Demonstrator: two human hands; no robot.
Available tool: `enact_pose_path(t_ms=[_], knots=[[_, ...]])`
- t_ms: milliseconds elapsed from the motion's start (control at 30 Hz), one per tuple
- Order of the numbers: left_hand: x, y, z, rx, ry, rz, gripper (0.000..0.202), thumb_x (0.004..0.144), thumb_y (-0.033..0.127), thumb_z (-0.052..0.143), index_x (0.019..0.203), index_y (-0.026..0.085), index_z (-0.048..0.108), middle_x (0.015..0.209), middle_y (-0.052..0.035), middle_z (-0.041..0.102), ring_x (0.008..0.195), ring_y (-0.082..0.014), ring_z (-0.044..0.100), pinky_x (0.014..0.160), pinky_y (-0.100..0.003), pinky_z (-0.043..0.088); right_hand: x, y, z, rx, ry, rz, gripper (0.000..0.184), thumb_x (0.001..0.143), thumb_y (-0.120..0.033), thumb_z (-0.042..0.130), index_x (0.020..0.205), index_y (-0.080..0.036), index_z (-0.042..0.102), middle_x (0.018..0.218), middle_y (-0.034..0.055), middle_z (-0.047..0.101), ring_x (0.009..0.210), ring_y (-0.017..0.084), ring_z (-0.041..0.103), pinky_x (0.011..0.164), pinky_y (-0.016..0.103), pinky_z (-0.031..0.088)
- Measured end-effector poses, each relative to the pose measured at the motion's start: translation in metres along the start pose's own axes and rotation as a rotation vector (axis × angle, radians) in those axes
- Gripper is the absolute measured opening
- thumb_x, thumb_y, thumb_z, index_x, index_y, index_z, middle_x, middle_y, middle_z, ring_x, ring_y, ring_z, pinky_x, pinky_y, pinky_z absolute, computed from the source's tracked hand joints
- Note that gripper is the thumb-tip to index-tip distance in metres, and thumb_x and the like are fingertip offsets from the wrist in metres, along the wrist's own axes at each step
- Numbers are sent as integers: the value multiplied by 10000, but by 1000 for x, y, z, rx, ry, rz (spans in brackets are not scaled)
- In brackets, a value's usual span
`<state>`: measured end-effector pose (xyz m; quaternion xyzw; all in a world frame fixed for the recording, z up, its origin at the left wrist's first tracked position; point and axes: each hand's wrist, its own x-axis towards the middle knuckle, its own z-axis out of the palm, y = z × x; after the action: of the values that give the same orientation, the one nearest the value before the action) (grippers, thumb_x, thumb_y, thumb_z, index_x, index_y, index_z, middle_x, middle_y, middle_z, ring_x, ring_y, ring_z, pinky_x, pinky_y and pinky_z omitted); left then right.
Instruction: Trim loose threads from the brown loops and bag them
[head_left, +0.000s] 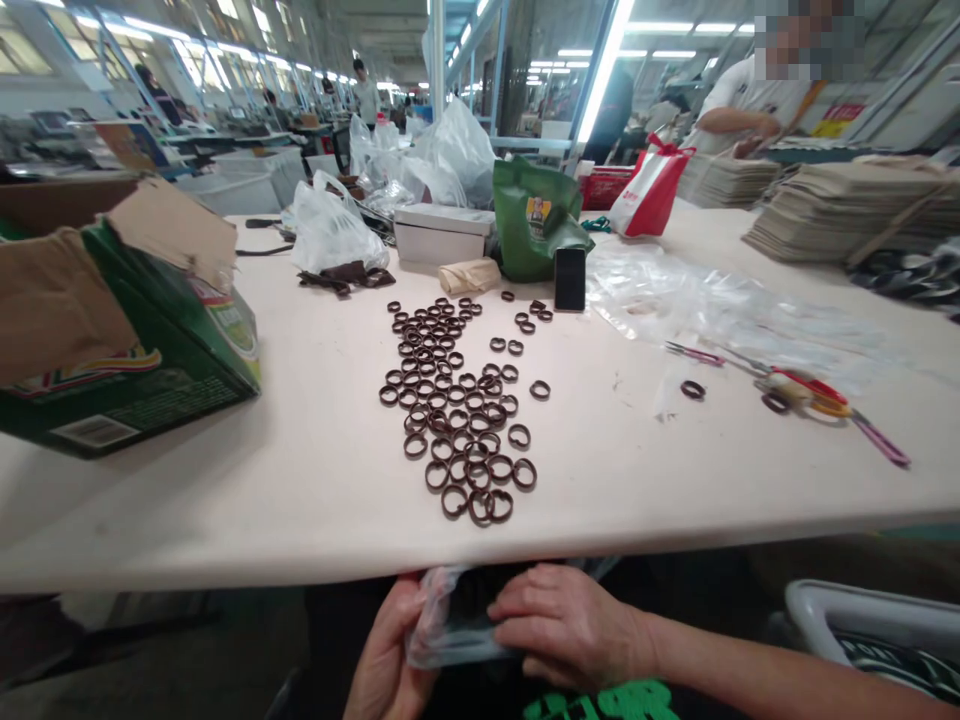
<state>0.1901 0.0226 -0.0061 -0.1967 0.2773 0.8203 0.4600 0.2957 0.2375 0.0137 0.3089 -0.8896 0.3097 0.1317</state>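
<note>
Just below the table's front edge, my left hand (395,640) is closed on the left side of a clear plastic bag (457,645). My right hand (566,622) lies at the bag's right part, its fingers bent over the opening; the fingertips are partly hidden, and what they grip, if anything, does not show. Beyond both hands, many small dark brown rings (457,395) are spread over the pale table (322,480), some overlapping. A few more rings lie apart, one of them a dark ring (692,390) on the right.
An opened green carton (150,350) stands at left. A phone (570,280) leans against a green pouch (532,220). Red-handled scissors (806,385) and a pink-handled tool (881,440) lie at right. Flat plastic bags (720,300) spread behind them. A person (750,110) stands beyond stacked sheets (847,205).
</note>
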Motion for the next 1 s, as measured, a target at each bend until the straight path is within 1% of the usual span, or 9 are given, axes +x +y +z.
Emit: enact_pose_path(t_ms=[100, 167, 233, 333, 400, 500, 667, 833, 1000], knots=[[4, -1, -6, 6, -68, -16, 379, 771, 54, 709, 1137, 155, 717, 973, -85, 743, 767, -136, 707, 734, -197, 589, 16, 14, -27, -44, 57, 9, 367, 1047, -401, 347, 1162, -163, 602, 1095, 116, 691, 950, 182, 646, 829, 315, 532], [6, -1, -7, 11, -92, -5, 365, 776, 67, 713, 1126, 166, 725, 1004, -91, 742, 818, -157, 714, 767, -219, 588, 34, 34, -48, -146, 134, 104, 383, 1024, -442, 405, 1221, -179, 602, 1251, 147, 627, 1128, 230, 592, 947, 382, 498], [7, -3, -6, 19, -88, 8, 342, 778, 70, 712, 1104, 169, 735, 1020, -97, 746, 866, -180, 721, 805, -247, 587, 54, 59, -63, -247, 175, 265, 455, 993, -486, 465, 1304, -174, 577, 1401, 174, 518, 1279, 286, 489, 1050, 468, 435], [6, -5, -4, 13, -66, 29, 305, 762, 71, 723, 1052, 160, 754, 946, -88, 760, 880, -188, 726, 819, -237, 579, 73, 88, -67, -339, 91, 457, 500, 935, -492, 571, 1312, -165, 593, 1432, 185, 486, 1323, 342, 434, 1083, 558, 380], [6, -5, -2, 3, -55, 35, 281, 753, 87, 735, 1023, 159, 763, 891, -69, 765, 821, -169, 728, 768, -198, 577, 76, 94, -61, -354, 24, 494, 463, 895, -465, 635, 1270, -193, 630, 1412, 159, 513, 1325, 348, 425, 1096, 575, 354], [5, -4, -3, -3, -61, 13, 306, 760, 101, 743, 1055, 182, 758, 907, -51, 773, 755, -141, 726, 710, -160, 574, 68, 84, -50, -327, 29, 483, 473, 851, -444, 687, 1257, -208, 638, 1392, 138, 532, 1333, 336, 413, 1106, 548, 348], [8, -1, -8, -4, -118, -1, 384, 804, 39, 673, 1155, 188, 721, 1023, -75, 762, 894, -156, 728, 848, -196, 567, 48, 52, -38, -264, 65, 411, 468, 811, -425, 702, 1219, -204, 646, 1346, 137, 559, 1325, 330, 419, 1097, 529, 364], [9, -1, -8, -3, -143, 5, 495, 834, 34, 596, 1303, 192, 626, 1102, -94, 741, 946, -176, 717, 897, -245, 564, 33, 26, -26, -237, 47, 361, 465, 827, -253, 627, 1289, -217, 585, 1375, 117, 536, 1352, 288, 398, 1126, 517, 338], [5, -1, 1, 6, -146, 20, 577, 810, 68, 586, 1370, 204, 561, 1054, -67, 744, 882, -169, 724, 820, -205, 576, 20, 8, -13, -287, 74, 285, 383, 887, -183, 567, 1269, -196, 586, 1376, 115, 550, 1352, 266, 411, 1121, 494, 368]])
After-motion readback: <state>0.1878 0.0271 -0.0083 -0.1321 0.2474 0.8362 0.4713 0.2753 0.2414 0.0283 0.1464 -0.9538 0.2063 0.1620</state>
